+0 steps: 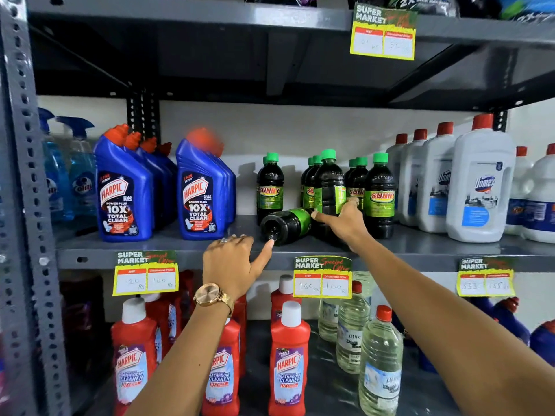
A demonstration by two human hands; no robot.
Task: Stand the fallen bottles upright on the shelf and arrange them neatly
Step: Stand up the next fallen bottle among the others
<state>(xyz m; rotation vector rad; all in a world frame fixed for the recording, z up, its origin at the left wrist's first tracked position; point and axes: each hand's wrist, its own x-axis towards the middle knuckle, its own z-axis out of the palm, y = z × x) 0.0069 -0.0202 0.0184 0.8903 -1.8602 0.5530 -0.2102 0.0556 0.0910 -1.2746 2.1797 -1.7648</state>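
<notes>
Dark Sunny bottles with green caps stand in the middle of the grey shelf (180, 250). One fallen bottle (285, 225) lies on its side with its base towards me. My left hand (231, 265) rests at the shelf's front edge, knuckles curled, and its thumb tip touches that base. My right hand (345, 223) grips the lower part of an upright Sunny bottle (329, 181) just right of the fallen one. A lone upright bottle (269, 190) stands behind the fallen one. More upright ones (380, 193) stand to the right.
Blue Harpic bottles (123, 190) stand in rows on the left, beyond them blue spray bottles (81, 163). White Domex bottles (480, 181) fill the right. Price tags (322, 277) hang from the shelf edge. Below are red Harpic bottles (288, 355) and clear bottles (380, 361).
</notes>
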